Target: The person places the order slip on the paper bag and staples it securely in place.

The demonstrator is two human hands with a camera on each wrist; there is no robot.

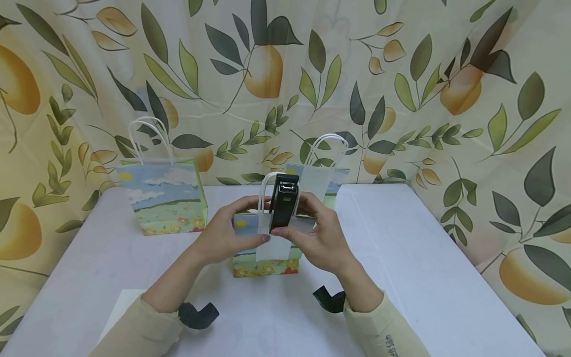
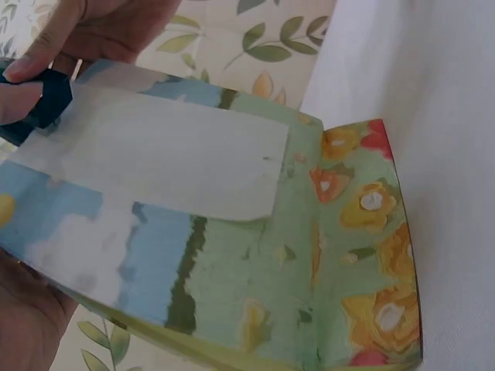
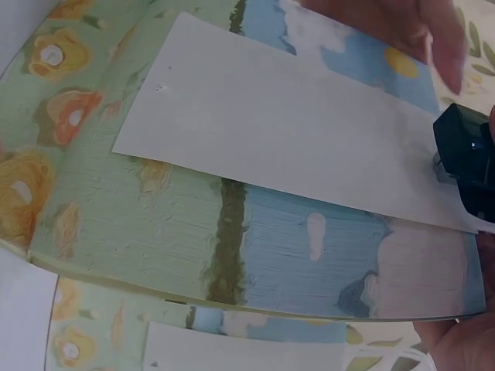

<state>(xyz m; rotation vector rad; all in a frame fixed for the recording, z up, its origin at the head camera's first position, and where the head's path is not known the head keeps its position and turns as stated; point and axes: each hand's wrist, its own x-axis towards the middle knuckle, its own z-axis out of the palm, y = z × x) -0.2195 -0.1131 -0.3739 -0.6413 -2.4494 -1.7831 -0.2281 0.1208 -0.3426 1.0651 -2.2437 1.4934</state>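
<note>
At bag's (image 1: 266, 268) top edge, right hand (image 1: 323, 238) grips stapler (image 1: 284, 204); tabletop (image 1: 401, 238) extends rightward.

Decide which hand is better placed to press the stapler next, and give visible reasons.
Likely the right hand: its thumb rests on the stapler, at the top end of the paper strip. The left hand holds the bag's left side, so seems better for steadying it.
</note>
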